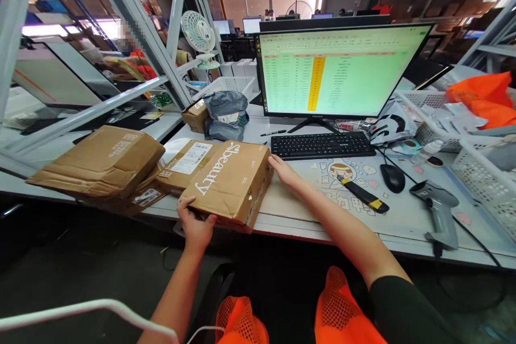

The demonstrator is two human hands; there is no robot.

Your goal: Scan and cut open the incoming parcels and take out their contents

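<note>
Box: "Sbeauty" carton [229,183] flat at the desk [290,209] edge, still sealed.
Hands: my left hand [196,226] grips its near corner; right hand [282,169] presses the far side.
Around: more parcels [100,164] left, keyboard [320,145], scanner [437,212] unused right.

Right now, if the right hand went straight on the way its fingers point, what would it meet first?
The right hand points up-left along the far corner of the Sbeauty box, which it already touches. Beyond that, the first thing is probably the grey plastic parcel, though depth is unclear.
</note>
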